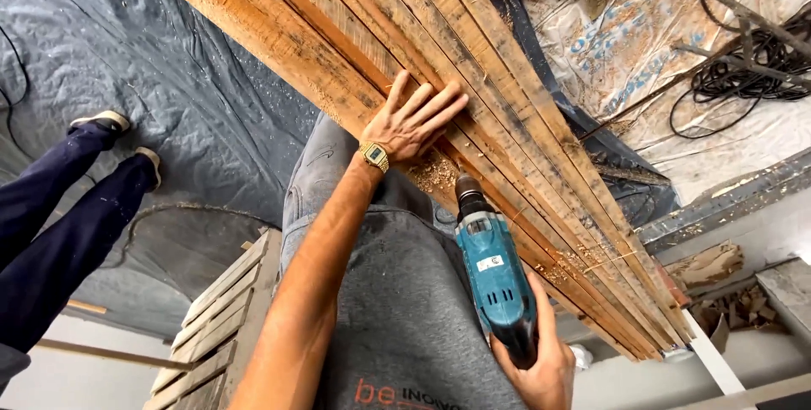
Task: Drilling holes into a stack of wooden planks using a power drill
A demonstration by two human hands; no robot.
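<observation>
My left hand [416, 123] lies flat with fingers spread on a stack of long wooden planks [372, 30] that runs from the upper left to the lower right. It wears a gold wristwatch [373, 156]. My right hand [541, 363] grips the handle of a teal cordless drill [494, 271]. The drill's black chuck points at the planks just below my left hand, beside a small heap of sawdust [435, 172]. Sawdust also dusts the plank edges further down the stack.
A grey tarpaulin [152, 72] covers the floor at left, where another person's dark-trousered legs [59, 233] and shoes stand. A slatted wooden pallet [215, 325] lies at the lower left. Black cables [743, 72] and plastic sheeting lie at the upper right.
</observation>
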